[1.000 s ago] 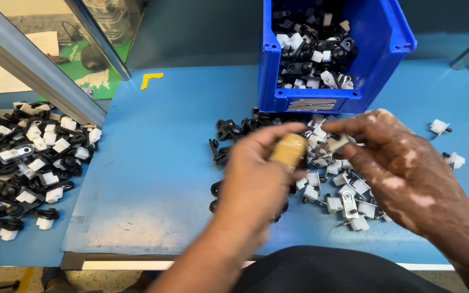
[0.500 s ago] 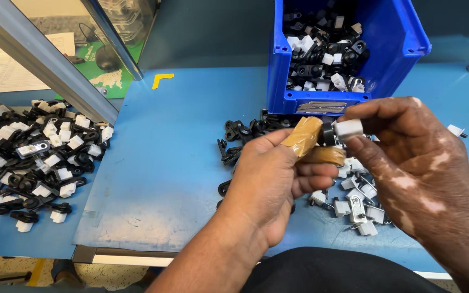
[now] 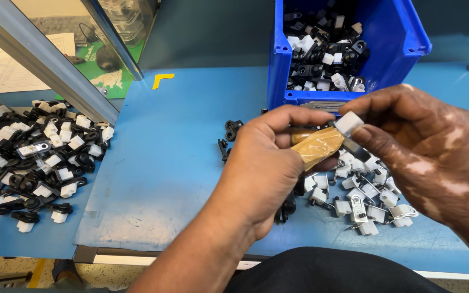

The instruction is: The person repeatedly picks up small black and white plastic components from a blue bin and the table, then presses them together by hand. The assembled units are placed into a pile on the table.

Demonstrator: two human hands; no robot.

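My left hand (image 3: 264, 163) grips a short rod wrapped in tan tape (image 3: 317, 146), held above the blue table. My right hand (image 3: 424, 146) pinches a small white and metal clip (image 3: 348, 126) at the rod's upper end, so clip and rod touch. Both hands hover over a loose pile of white and metal clips (image 3: 362, 190) on the table. A few black clips (image 3: 230, 133) lie just left of my left hand.
A blue bin (image 3: 397, 49) full of black and white clips stands at the back. A large heap of assembled black and white clips (image 3: 33, 157) lies at the left, behind a slanted metal frame bar (image 3: 44, 62). The table's front edge runs below my arms.
Both hands have risen slightly and closed in; the white clip now sits against the tip of the taped rod. The camera view has shifted a little to the left.
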